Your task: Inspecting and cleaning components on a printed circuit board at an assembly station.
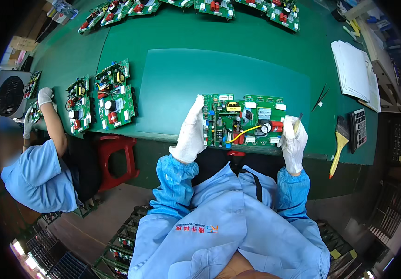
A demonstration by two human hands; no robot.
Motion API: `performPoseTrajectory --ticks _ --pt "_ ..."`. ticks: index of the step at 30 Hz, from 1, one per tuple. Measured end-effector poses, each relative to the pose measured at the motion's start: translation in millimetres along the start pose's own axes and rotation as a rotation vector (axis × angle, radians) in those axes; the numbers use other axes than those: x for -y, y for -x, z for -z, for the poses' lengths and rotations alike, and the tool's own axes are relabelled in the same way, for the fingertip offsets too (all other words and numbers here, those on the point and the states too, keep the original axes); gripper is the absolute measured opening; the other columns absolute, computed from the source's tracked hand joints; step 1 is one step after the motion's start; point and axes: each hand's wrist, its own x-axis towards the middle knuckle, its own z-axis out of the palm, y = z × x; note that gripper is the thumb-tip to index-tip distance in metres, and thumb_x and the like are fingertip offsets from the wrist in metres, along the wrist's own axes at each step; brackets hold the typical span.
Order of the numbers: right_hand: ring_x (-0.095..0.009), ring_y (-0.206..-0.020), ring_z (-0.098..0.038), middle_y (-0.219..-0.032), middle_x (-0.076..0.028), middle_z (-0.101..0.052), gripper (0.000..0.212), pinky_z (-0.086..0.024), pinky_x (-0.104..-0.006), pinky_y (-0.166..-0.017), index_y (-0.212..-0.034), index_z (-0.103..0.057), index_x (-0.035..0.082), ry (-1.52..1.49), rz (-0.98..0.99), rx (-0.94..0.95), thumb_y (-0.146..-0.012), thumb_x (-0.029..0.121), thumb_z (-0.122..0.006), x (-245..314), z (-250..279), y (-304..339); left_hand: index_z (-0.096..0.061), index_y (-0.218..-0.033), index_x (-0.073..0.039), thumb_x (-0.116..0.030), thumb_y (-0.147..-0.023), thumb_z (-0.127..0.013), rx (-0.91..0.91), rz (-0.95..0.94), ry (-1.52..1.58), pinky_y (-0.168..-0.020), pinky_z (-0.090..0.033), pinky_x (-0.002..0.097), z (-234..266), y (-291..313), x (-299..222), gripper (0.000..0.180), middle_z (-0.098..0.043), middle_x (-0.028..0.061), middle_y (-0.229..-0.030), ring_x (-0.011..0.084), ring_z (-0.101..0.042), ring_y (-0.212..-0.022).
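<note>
One green rectangular circuit board (252, 120) | my white-gloved left hand (190, 132) and right hand (294, 145) gripping its ends | flat green desk (163, 32), near edge | slack fingers could drop it

Holds a green circuit board (243, 122) by opposite ends in left hand (189, 136) and right hand (294, 145); has yellow-handled brush (339, 143) and calculator (358, 130) to the board's right, red stool (104, 160) to its left.
</note>
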Motion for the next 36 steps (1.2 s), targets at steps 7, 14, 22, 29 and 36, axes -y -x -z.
performPoseTrajectory --ticks 7,14,22,29,36 --pt "-0.005 -0.048 -0.043 -0.071 0.000 -0.053 0.034 -0.034 -0.0216 -0.043 -0.103 -0.060 -0.001 -0.024 0.022 -0.015 -0.095 0.032 -0.058 0.9 -3.2 0.3 -0.050 -0.131 -0.011 -0.051 -0.095 -0.051 -0.006 0.011 0.000 -0.089 -0.052 0.0353 -3.3 2.1 -3.1 0.054 -0.059 0.0042 -0.123 0.0170 -0.060 -0.108" --pt "-0.005 -0.047 -0.044 -0.071 0.000 -0.054 0.035 -0.033 -0.0212 -0.042 -0.104 -0.060 -0.001 0.001 0.014 -0.018 -0.095 0.032 -0.058 0.8 -2.3 0.6 -0.052 -0.129 -0.009 -0.053 -0.095 -0.050 -0.019 0.001 -0.029 -0.089 -0.052 0.0360 -3.7 1.6 -2.2 0.056 -0.060 0.0054 -0.121 0.0173 -0.061 -0.106" --pt "-0.005 -0.047 -0.044 -0.071 0.000 -0.054 0.034 -0.033 -0.0213 -0.042 -0.103 -0.060 -0.001 -0.008 0.015 -0.028 -0.095 0.032 -0.059 1.8 -3.1 0.4 -0.053 -0.129 -0.010 -0.054 -0.094 -0.051 -0.033 0.028 -0.022 -0.086 -0.054 0.0363 -4.3 1.9 -2.5 0.056 -0.061 0.0054 -0.120 0.0178 -0.063 -0.104" --pt "-0.005 -0.046 -0.044 -0.067 0.001 -0.052 0.035 -0.031 -0.0209 -0.041 -0.102 -0.060 0.000 0.015 0.004 -0.027 -0.094 0.034 -0.059 2.5 -2.1 1.0 -0.053 -0.129 -0.010 -0.054 -0.094 -0.051 -0.007 0.017 -0.017 -0.086 -0.054 0.0365 -4.8 2.5 -3.0 0.056 -0.061 0.0057 -0.120 0.0183 -0.063 -0.103" --pt "-0.004 -0.046 -0.044 -0.066 0.001 -0.052 0.035 -0.031 -0.0207 -0.040 -0.101 -0.060 0.000 0.004 0.021 -0.035 -0.094 0.035 -0.058 0.2 -2.2 1.2 -0.053 -0.129 -0.009 -0.054 -0.094 -0.050 -0.031 0.022 -0.008 -0.088 -0.052 0.0365 -4.4 2.6 -2.8 0.057 -0.061 0.0056 -0.120 0.0183 -0.062 -0.105"
